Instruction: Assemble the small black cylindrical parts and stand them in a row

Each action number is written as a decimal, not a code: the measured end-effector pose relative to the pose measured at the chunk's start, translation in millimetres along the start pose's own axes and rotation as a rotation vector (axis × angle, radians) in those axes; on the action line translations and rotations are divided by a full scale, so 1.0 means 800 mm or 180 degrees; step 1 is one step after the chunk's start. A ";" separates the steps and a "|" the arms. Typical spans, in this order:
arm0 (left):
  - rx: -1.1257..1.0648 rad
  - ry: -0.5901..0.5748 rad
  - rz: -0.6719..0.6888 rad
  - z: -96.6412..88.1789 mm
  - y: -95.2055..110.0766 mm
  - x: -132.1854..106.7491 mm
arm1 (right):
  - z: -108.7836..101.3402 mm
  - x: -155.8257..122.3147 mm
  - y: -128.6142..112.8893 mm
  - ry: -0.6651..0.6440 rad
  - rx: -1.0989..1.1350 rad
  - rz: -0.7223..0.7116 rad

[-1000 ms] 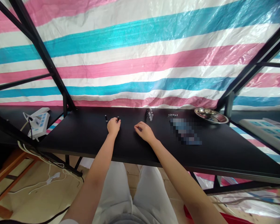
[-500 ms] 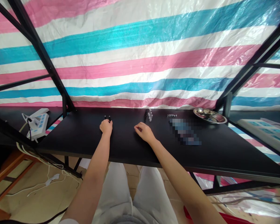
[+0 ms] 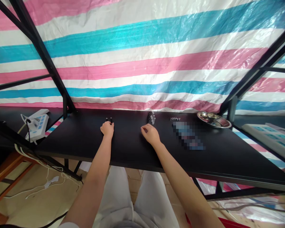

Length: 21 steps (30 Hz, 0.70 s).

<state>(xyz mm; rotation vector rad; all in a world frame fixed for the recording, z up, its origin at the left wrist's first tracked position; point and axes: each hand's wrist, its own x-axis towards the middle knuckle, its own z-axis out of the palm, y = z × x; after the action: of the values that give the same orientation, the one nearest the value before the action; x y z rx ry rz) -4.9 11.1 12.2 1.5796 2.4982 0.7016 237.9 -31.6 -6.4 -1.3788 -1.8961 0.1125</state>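
My left hand (image 3: 107, 129) rests on the black table (image 3: 130, 148) with its fingers curled in. Just beyond its fingertips are two small black pieces with pale tips, a left one (image 3: 106, 119) and a right one (image 3: 111, 120); whether the fingers grip either is hidden. My right hand (image 3: 151, 134) is closed, thumb and fingertips together, and anything between them is too small to make out. Right beyond it lie a row of small black pieces (image 3: 148, 117) and a cluster of clear plastic pieces (image 3: 153, 118).
Small metallic, spring-like pieces (image 3: 175, 119) lie in a row at the back right. In front of them is a blurred-out flat object (image 3: 188, 136). A shiny metal dish (image 3: 213, 120) sits near the right frame post. At left, a power strip (image 3: 39, 126) holds plugs and cables.
My right hand has moved a little to the right, towards the black and clear pieces. My left hand stays in nearly the same place. The view has shifted slightly.
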 end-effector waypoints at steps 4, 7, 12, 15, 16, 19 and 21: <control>0.0043 -0.0030 -0.0036 -0.003 0.002 -0.004 | -0.010 0.002 0.014 0.0151 -0.0688 0.0593; 0.0032 -0.0027 0.0000 -0.006 0.002 -0.008 | -0.014 0.001 0.020 0.0091 -0.0945 0.0976; -0.0030 -0.0044 0.0040 -0.009 0.002 -0.015 | -0.014 -0.003 0.021 0.0018 -0.1026 0.1262; -0.0025 -0.0031 0.0031 -0.010 0.002 -0.017 | -0.010 -0.004 0.023 -0.0040 -0.1052 0.1355; -0.0016 -0.0023 0.0027 -0.011 0.001 -0.017 | -0.009 -0.005 0.024 -0.0063 -0.1054 0.1378; 0.0043 -0.0043 0.0031 -0.014 0.001 -0.019 | -0.006 -0.005 0.026 -0.0156 -0.1032 0.1428; 0.0135 -0.0048 0.0175 -0.015 0.004 -0.023 | -0.004 -0.004 0.026 -0.0238 -0.1017 0.1459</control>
<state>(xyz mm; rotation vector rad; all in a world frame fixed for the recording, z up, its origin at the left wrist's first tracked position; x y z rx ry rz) 1.8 -7.6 21.5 1.6671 2.4836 0.6450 256.8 -27.3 -16.0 -2.0385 -1.6737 0.0886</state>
